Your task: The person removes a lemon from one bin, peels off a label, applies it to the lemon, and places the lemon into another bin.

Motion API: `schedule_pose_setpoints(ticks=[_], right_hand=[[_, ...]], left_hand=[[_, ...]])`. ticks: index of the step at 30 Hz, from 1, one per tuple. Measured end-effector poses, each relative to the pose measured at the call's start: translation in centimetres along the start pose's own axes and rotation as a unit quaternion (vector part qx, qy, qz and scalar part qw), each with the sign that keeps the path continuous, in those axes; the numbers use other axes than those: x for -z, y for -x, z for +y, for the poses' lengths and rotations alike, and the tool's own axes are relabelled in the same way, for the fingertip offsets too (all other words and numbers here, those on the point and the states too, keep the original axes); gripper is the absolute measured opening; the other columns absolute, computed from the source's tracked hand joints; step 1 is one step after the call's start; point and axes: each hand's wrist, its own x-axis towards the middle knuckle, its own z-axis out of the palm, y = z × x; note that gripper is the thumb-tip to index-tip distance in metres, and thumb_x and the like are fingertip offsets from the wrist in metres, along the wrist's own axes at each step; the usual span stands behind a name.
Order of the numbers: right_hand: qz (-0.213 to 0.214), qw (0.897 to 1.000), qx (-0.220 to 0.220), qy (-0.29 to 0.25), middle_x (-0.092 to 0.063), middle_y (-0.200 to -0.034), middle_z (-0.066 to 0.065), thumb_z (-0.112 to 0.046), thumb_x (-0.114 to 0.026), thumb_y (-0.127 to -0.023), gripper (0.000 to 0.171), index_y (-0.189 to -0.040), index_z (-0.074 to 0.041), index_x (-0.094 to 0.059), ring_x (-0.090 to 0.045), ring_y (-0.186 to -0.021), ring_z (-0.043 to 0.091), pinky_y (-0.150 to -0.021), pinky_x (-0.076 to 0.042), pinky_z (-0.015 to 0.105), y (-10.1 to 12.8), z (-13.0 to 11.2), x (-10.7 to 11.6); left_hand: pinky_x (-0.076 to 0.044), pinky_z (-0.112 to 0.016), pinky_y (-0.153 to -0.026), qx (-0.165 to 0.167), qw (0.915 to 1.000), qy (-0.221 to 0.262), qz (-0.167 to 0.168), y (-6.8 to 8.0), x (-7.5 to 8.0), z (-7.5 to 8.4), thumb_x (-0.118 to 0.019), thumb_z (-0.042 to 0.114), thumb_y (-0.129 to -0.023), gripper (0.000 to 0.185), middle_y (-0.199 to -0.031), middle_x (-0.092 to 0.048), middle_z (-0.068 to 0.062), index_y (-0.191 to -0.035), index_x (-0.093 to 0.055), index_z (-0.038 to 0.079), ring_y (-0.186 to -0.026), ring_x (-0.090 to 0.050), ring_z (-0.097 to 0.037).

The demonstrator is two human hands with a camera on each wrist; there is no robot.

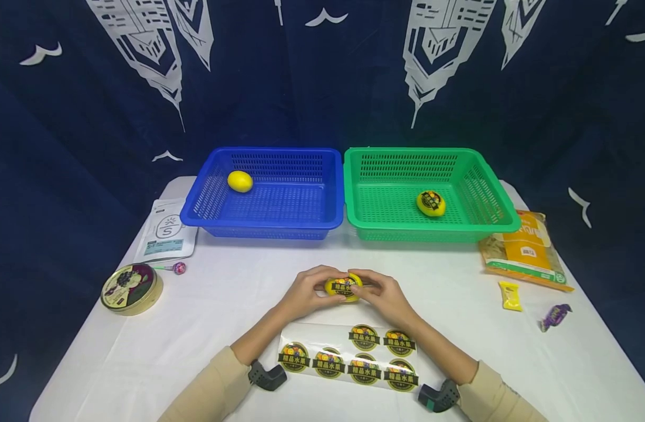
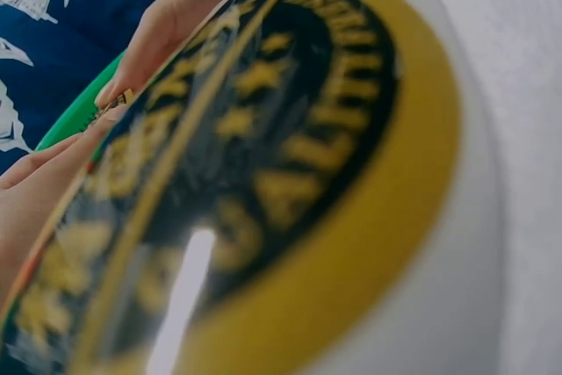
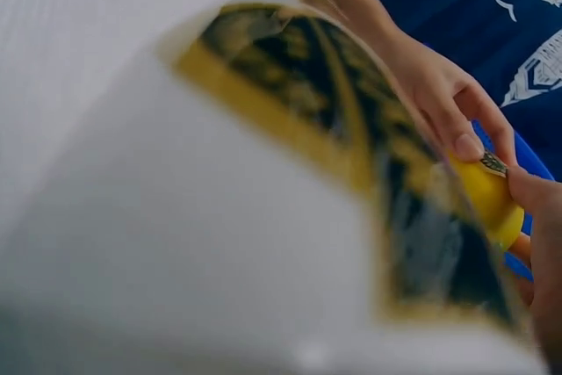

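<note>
Nearest: 2 black wrist cameras (image 1: 268, 377), then 1 sticker sheet (image 1: 322, 337) with 6 round fruit stickers (image 1: 364, 369), flat on white-covered counter (image 1: 211, 316). Right side: 1 purple wrapped candy (image 1: 555, 317), 1 yellow candy packet (image 1: 510, 296). Left side: 1 round tin (image 1: 132, 289). Centre, beyond sheet: 1 labelled lemon (image 1: 341, 287) between both hands. Left hand (image 1: 313, 292) grip pinches its left side; right hand (image 1: 382, 295) grip pinches its right, thumb on label. Farther left: 1 lollipop (image 1: 180, 268), 1 white pouch (image 1: 166, 231). Farther right: 1 snack bag (image 1: 525, 252). Far: 2 baskets side by side; left blue basket (image 1: 285, 202) holds 1 plain lemon (image 1: 240, 181), right green basket (image 1: 382, 202) holds 1 stickered lemon (image 1: 430, 203).
</note>
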Motion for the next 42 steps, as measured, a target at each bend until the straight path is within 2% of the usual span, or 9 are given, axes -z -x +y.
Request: schedule_pose_setpoints(ticks=[7,12,21,24,27,30,34,38,42], right_hand=[[-0.017,0.999,-0.029,-0.032,-0.06,-0.119,0.013,-0.025,-0.067,-0.085,0.046,-0.127,-0.009,-0.056,-0.064,-0.096,0.021,-0.085,-0.051,0.027,-0.7,1.8,0.7],[-0.029,0.999,-0.014,-0.031,-0.057,-0.124,0.014,-0.023,-0.066,-0.086,0.046,-0.128,-0.008,-0.054,-0.062,-0.1,0.022,-0.088,-0.049,0.027,-0.7,2.2,1.2],[-0.055,0.998,0.017,-0.02,-0.052,-0.131,0.01,-0.021,-0.063,-0.088,0.046,-0.131,-0.008,-0.051,-0.058,-0.108,0.021,-0.092,-0.046,0.027,-0.5,2.4,1.7],[-0.039,0.998,0.039,-0.033,-0.054,-0.128,0.012,-0.016,-0.061,-0.09,0.044,-0.131,-0.006,-0.051,-0.057,-0.11,0.022,-0.094,-0.045,0.027,-0.3,2.6,1.9],[0.033,0.994,0.087,-0.048,-0.058,-0.119,0.018,-0.007,-0.059,-0.09,0.038,-0.127,-0.001,-0.053,-0.059,-0.105,0.024,-0.091,-0.047,0.028,-0.3,2.6,2.2],[0.156,0.976,0.145,-0.051,-0.061,-0.107,0.024,0.002,-0.058,-0.088,0.035,-0.122,0.004,-0.054,-0.062,-0.095,0.021,-0.085,-0.052,0.028,-0.5,2.1,2.7],[0.318,0.931,0.171,-0.056,-0.059,-0.101,0.028,0.008,-0.058,-0.086,0.039,-0.124,0.008,-0.049,-0.062,-0.083,0.015,-0.077,-0.054,0.026,-0.7,0.5,4.1],[0.422,0.893,0.133,-0.084,-0.06,-0.097,0.02,-0.001,-0.058,-0.089,0.044,-0.13,0.003,-0.044,-0.064,-0.076,0.014,-0.071,-0.056,0.024,-0.9,-0.5,6.2],[0.474,0.868,0.087,-0.115,-0.058,-0.093,0.012,-0.01,-0.06,-0.09,0.045,-0.131,-0.005,-0.045,-0.065,-0.076,0.019,-0.068,-0.056,0.025,-1.4,-0.5,8.1]], left_hand=[[-0.048,-0.023,-0.089,-0.008,0.9998,0.018,0.001,-0.4,0.1,0.1,-0.08,0.018,-0.072,0.046,-0.111,-0.063,-0.003,-0.114,-0.063,0.009,-0.105,-0.057,-0.014],[-0.05,-0.022,-0.086,-0.006,0.9995,0.031,-0.003,-0.6,0.1,0.1,-0.08,0.016,-0.072,0.047,-0.112,-0.062,-0.003,-0.114,-0.063,0.009,-0.106,-0.057,-0.013],[-0.046,-0.024,-0.094,0.002,0.9999,0.014,-0.004,-0.3,-0.1,0.1,-0.078,0.026,-0.074,0.046,-0.113,-0.062,-0.001,-0.115,-0.063,0.012,-0.107,-0.056,-0.013],[-0.046,-0.024,-0.092,0.001,0.9998,0.022,-0.004,-0.3,-0.2,0.1,-0.077,0.025,-0.075,0.045,-0.113,-0.062,-0.002,-0.115,-0.063,0.011,-0.107,-0.056,-0.014],[-0.049,-0.022,-0.089,-0.001,0.9996,0.029,-0.002,-0.2,-0.4,0.1,-0.077,0.023,-0.075,0.044,-0.112,-0.061,-0.003,-0.115,-0.063,0.01,-0.106,-0.057,-0.015],[-0.05,-0.022,-0.087,0.005,0.9995,0.032,-0.001,-0.1,-0.5,0.1,-0.077,0.023,-0.075,0.044,-0.113,-0.061,-0.002,-0.115,-0.063,0.011,-0.106,-0.056,-0.015],[-0.051,-0.021,-0.085,0.022,0.9989,0.04,0.002,0.1,-0.5,0.2,-0.078,0.02,-0.074,0.045,-0.114,-0.061,-0.001,-0.116,-0.063,0.011,-0.106,-0.056,-0.014],[-0.052,-0.023,-0.083,0.03,0.9981,0.054,0.005,0.4,-0.6,0.5,-0.079,0.016,-0.072,0.046,-0.114,-0.06,-0.005,-0.115,-0.063,0.009,-0.106,-0.056,-0.016],[-0.053,-0.025,-0.081,0.04,0.9969,0.068,0.0,0.4,-0.6,0.6,-0.08,0.013,-0.071,0.047,-0.114,-0.062,-0.009,-0.114,-0.063,0.007,-0.102,-0.06,-0.017]])
